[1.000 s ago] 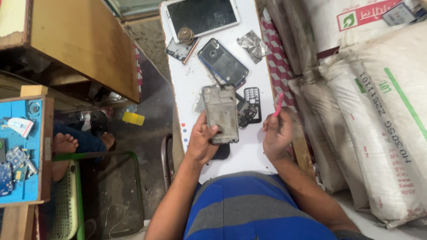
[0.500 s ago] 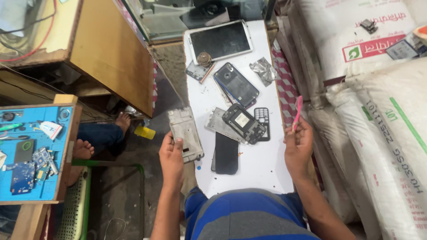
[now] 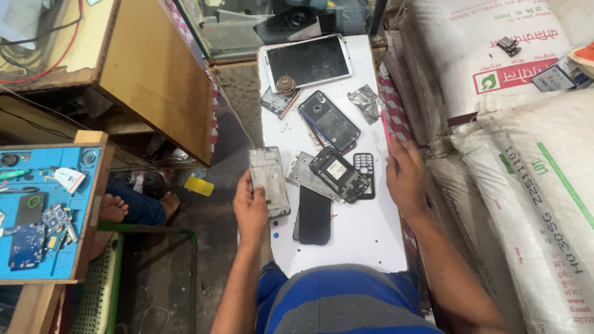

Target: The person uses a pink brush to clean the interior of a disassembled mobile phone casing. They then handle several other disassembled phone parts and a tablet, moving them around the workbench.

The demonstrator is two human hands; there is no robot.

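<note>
The left hand (image 3: 250,207) held a grey phone frame (image 3: 269,180) by its long edge, thumb across the face, at the left rim of the white table (image 3: 359,238). Just right of that grip lay a black phone (image 3: 314,215), a metal plate (image 3: 304,173) and an opened phone back (image 3: 338,174). The right hand (image 3: 405,179) pinched a thin pink tool (image 3: 386,130), probably a pry stick. Far to the left, a blue tray (image 3: 43,213) held circuit boards (image 3: 28,242) and small parts.
</note>
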